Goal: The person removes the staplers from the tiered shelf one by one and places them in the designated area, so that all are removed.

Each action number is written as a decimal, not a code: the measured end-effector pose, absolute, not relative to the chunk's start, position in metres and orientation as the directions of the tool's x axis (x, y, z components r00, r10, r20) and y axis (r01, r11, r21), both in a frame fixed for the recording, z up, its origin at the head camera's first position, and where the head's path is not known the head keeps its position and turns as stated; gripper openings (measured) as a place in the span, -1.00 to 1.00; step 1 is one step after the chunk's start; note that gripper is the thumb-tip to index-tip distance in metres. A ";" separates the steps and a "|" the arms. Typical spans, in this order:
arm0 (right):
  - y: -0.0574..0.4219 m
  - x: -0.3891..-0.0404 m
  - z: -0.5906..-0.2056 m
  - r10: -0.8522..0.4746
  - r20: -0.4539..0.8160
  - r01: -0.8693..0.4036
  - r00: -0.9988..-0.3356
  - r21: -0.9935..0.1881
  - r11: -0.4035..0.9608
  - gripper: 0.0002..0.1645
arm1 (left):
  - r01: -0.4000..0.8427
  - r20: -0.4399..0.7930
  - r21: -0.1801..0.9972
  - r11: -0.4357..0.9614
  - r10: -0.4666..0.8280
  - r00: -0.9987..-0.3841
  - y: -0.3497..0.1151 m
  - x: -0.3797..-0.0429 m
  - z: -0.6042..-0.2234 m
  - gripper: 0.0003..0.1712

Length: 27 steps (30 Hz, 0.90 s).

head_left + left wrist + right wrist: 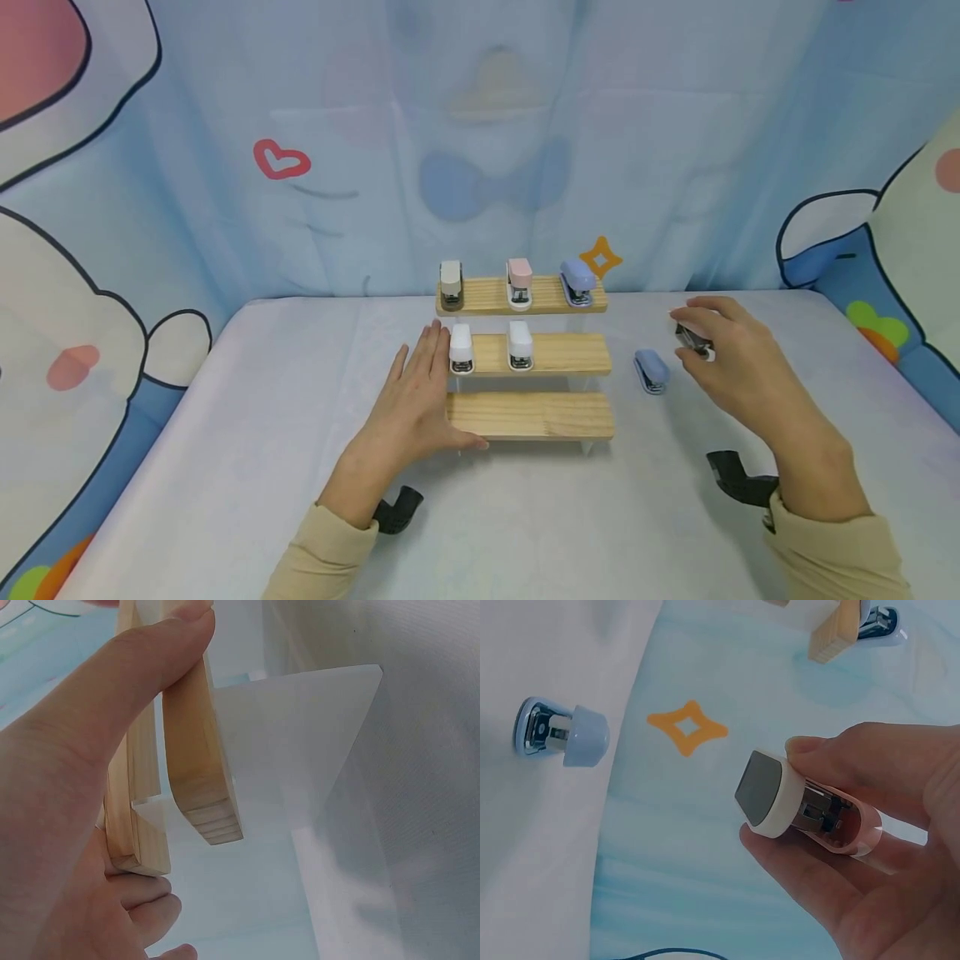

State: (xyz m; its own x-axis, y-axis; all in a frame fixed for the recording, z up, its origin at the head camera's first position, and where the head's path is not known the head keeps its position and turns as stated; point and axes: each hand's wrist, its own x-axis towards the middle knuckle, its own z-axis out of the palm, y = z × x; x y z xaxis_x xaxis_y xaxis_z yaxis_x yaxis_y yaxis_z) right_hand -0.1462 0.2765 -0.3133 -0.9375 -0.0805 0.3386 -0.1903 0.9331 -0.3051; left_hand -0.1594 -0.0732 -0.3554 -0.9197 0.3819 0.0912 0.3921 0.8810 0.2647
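Observation:
My right hand [742, 375] pinches a small pink-and-white mini stapler [784, 799] between thumb and fingers, raised above the table right of a three-tier wooden shelf [532, 415]. A dark grey pad shows on one end of this stapler. Below and left of that hand, a blue mini stapler [651, 371] lies on the table. My left hand [408, 417] rests against the shelf's left side, fingers extended, its thumb [127, 675] touching the bottom plank. Two white staplers, one at left [461, 348] and one at centre [520, 346], stand on the middle tier.
Along the top tier stand a whitish stapler [451, 285], a pink stapler [519, 284] and a periwinkle stapler [577, 282]. Translucent side supports [300, 735] carry the planks. A white cloth [262, 400] covers the table, and a blue cartoon curtain [660, 125] hangs behind.

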 end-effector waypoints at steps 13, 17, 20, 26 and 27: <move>0.295 -0.155 -0.323 -0.064 0.271 -0.164 -0.960 -0.365 0.917 -0.50 | 0.395 0.098 0.267 0.879 0.382 -0.919 -0.073 -0.159 -0.356 0.71; 0.303 -0.158 -0.328 -0.072 0.256 -0.168 -0.964 -0.374 0.912 -0.51 | 0.395 0.095 0.269 0.879 0.383 -0.919 -0.073 -0.158 -0.355 0.71; 0.308 -0.160 -0.332 -0.067 0.227 -0.151 -0.972 -0.377 0.914 -0.52 | 0.396 0.097 0.269 0.878 0.384 -0.918 -0.073 -0.158 -0.355 0.71; 0.315 -0.167 -0.341 -0.058 0.157 -0.115 -0.986 -0.382 0.917 -0.52 | 0.397 0.100 0.263 0.879 0.385 -0.918 -0.074 -0.158 -0.355 0.71; 0.316 -0.169 -0.343 -0.059 0.148 -0.112 -0.987 -0.382 0.917 -0.52 | 0.397 0.099 0.262 0.880 0.384 -0.918 -0.074 -0.158 -0.355 0.71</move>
State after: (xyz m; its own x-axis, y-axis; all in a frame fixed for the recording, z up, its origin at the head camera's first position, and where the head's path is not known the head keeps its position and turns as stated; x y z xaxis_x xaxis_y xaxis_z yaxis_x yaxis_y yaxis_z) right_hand -0.1687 0.3155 -0.3426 -0.9873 -0.0587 0.1476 -0.1117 0.9173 -0.3821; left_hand -0.1584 -0.0736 -0.3554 -0.9179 0.3842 0.0992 0.3966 0.8797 0.2624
